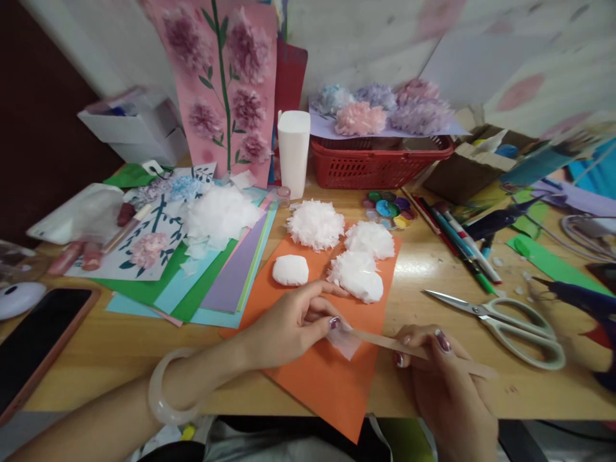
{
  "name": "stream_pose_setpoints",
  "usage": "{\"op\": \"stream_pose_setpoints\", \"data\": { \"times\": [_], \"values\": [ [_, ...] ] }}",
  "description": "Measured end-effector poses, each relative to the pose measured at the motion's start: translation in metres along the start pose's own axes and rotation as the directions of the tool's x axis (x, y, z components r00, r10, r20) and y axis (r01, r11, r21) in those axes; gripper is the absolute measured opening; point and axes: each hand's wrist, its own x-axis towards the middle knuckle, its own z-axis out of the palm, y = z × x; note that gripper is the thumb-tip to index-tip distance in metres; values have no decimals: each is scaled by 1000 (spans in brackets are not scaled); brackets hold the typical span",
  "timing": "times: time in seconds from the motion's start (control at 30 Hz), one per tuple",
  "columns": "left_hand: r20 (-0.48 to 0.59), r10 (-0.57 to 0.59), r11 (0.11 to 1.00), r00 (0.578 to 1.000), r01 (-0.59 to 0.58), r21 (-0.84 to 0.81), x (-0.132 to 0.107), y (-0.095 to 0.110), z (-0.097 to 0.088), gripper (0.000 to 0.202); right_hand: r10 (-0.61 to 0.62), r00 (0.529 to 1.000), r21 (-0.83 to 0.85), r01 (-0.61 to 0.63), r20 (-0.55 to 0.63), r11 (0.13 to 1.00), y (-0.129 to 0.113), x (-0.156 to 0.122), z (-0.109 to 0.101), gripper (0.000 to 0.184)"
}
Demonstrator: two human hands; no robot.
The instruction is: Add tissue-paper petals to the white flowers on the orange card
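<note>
My left hand (308,321) pinches a small piece of thin white tissue paper (345,343) above an orange sheet (332,391). In my right hand (443,366) is a flat wooden stick (385,340), its left tip touching or just by the tissue piece. Behind my hands lie fluffy white paper balls: one at the back (315,224), another to its right (370,240), and a partly covered one (356,276) in front. A smooth white padded oval (290,270) rests left of them.
Open scissors (500,321) lie to the right, near pens (466,244) and a glue gun (577,298). Torn tissue (221,215) sits on coloured paper (235,276) at left. Behind stand a white roll (294,154) and a red basket (380,163). A phone (43,340) lies far left.
</note>
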Motion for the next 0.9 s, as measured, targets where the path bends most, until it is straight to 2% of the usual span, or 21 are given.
{"op": "stream_pose_setpoints", "data": {
  "times": [0.1,0.27,0.47,0.6,0.9],
  "values": [
    [-21,1,999,1000,-2,-32,0,0,0,37,-53,998,33,54,-36,998,-1,2,0,30],
    [-59,47,998,997,-50,-49,-1,1,0,38,-28,989,75,40,-146,996,-1,1,7,29],
    [-80,30,999,996,-29,18,-3,-2,0,43,-67,997,21,68,-30,997,-2,-1,15,36],
    [-43,47,999,998,-46,27,-3,-5,1,43,-45,998,19,46,-33,999,0,2,15,40],
    [43,134,990,990,-132,-41,-1,-10,0,45,-99,994,-11,99,-50,995,5,5,19,44]
  ]
}}
